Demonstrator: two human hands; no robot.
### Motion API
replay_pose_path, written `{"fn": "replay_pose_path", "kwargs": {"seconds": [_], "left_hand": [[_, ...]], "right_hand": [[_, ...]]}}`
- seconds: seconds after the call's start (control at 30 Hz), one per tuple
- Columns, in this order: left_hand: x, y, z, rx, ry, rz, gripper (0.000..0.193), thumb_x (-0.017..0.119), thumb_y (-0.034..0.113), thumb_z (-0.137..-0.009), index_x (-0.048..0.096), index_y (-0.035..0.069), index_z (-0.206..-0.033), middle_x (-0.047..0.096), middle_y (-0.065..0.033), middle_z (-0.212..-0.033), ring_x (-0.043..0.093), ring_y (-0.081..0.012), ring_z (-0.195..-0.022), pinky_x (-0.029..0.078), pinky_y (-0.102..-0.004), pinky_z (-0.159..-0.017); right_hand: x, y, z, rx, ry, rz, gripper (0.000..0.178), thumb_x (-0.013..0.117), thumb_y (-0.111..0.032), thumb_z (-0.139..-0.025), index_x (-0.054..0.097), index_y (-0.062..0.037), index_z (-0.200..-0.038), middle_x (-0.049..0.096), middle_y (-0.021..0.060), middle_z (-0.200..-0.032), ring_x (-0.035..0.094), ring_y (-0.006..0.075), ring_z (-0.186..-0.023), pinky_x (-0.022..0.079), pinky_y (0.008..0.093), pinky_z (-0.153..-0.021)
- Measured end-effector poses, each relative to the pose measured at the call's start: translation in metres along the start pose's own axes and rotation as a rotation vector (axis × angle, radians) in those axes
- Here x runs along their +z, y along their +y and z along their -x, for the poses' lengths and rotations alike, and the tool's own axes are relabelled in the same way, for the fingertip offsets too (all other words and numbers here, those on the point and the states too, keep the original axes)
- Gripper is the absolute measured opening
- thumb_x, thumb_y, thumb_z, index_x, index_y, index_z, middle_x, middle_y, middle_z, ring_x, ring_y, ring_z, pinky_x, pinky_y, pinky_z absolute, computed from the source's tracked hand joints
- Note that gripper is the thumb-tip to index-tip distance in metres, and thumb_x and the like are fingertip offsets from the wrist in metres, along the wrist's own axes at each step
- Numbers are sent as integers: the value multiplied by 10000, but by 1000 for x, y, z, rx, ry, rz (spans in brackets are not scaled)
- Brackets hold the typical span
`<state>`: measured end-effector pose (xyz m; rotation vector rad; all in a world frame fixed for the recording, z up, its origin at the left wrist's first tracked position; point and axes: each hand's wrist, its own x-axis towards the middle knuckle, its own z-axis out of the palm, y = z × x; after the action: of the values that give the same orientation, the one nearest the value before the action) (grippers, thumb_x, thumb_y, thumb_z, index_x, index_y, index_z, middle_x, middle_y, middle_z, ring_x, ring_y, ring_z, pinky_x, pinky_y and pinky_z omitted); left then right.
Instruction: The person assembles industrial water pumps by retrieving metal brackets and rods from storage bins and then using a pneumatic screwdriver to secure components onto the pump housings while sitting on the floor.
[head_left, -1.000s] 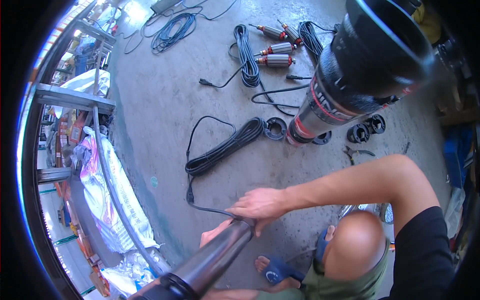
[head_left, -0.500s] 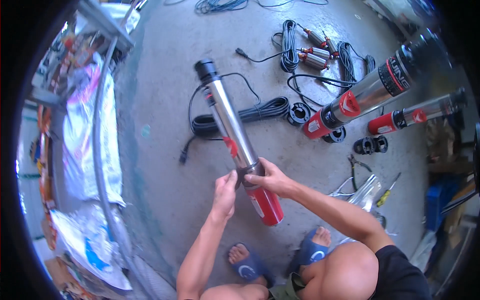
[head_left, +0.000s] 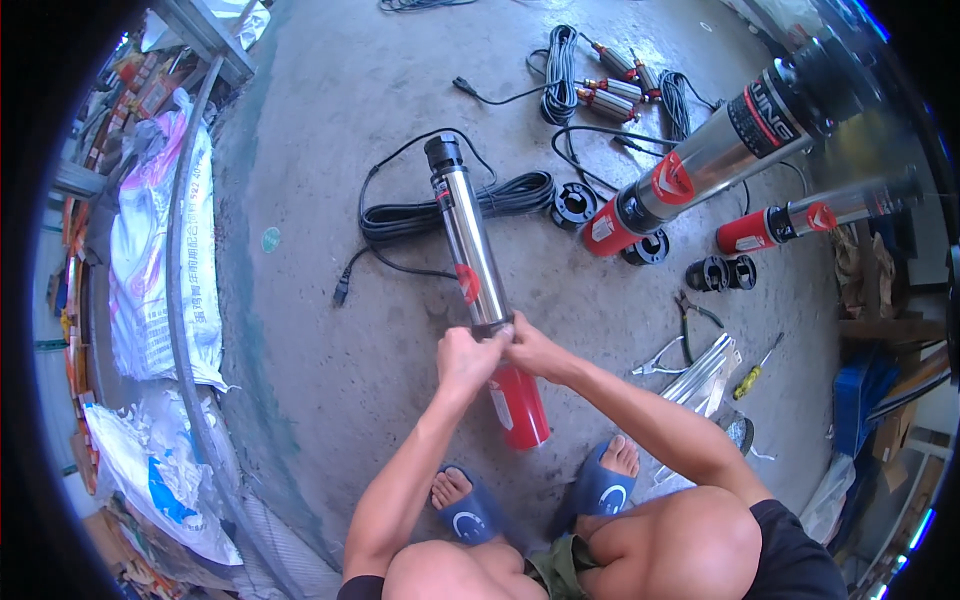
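A submersible pump (head_left: 476, 245) with a steel tube, a black cap and a red lower end stands in front of me, tilted slightly, its red end toward my feet. My left hand (head_left: 468, 360) is closed round the dark collar just above the red part, knuckles up. From the other side my right hand (head_left: 534, 350) grips the same collar, and the two hands meet there. Between them most of the collar is hidden. A coiled black cable (head_left: 510, 193) lies on the floor behind the pump, its plug (head_left: 340, 292) to the left.
To the right are a large pump (head_left: 700, 175), a smaller pump (head_left: 770, 228) and black rings (head_left: 574, 205). Motor rotors (head_left: 612, 92) lie beyond. Pliers (head_left: 690, 325), metal strips (head_left: 700, 372) and a yellow screwdriver (head_left: 745, 383) lie near my right arm. White sacks (head_left: 165, 250) line the left behind a rail.
My left hand has gone from holding the collar's side with its thumb up to wrapping over it, close against my right hand. The held pump has turned a little more upright in view.
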<state>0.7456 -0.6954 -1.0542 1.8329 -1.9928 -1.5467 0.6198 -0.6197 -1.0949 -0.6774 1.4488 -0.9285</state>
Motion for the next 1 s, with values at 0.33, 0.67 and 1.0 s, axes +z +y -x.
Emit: {"fn": "replay_pose_path", "kwargs": {"seconds": [0.33, 0.67, 1.0], "left_hand": [[22, -34, 9, 276, 202, 333, 199, 728, 88, -854, 712, -80, -959, 733, -72, -840, 642, -97, -731, 529, -282, -679], [40, -9, 43, 240, 345, 172, 387, 637, 118, -890, 604, -115, -1197, 714, -233, -977, 703, -340, -899, 524, -368, -834], [73, -10, 38, 400, 491, -675, 959, 784, 328, -693, 344, -230, -1337, 514, -363, -1234, 501, -468, -1186, 363, -513, -1068]], "right_hand": [[-42, 12, -9, 88, -115, -212, 641, 698, -356, -910, 492, 93, -1319, 624, 147, -1182, 571, 184, -1087, 452, 337, -969], [-17, 14, -18, -63, 118, 344, 436, 652, -315, -909, 561, 84, -1058, 662, 295, -960, 667, 352, -906, 508, 416, -802], [-39, 18, -24, 33, -28, -49, 468, 802, -346, -808, 669, 67, -985, 680, 94, -850, 614, 127, -765, 508, 310, -672]]}}
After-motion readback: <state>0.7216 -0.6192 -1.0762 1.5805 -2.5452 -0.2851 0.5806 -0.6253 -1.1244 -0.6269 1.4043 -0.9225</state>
